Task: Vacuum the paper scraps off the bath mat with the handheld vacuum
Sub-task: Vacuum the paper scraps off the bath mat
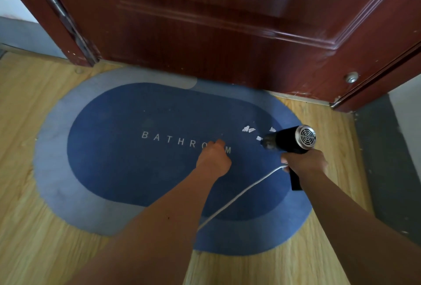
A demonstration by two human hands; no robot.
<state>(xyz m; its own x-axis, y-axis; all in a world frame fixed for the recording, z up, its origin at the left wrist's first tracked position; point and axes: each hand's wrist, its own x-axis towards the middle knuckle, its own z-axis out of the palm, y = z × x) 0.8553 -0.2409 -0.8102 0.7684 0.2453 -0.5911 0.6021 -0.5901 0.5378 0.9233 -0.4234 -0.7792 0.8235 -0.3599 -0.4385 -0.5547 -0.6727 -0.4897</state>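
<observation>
Pale capital letters on the dark blue centre of the bath mat [118,171], mid-frame, read BATHRO and M. The left hand [214,158] hides the letter between.

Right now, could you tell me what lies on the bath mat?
White paper scraps beside the handheld vacuum, and its cord. The left hand hides part of the lettering.
</observation>
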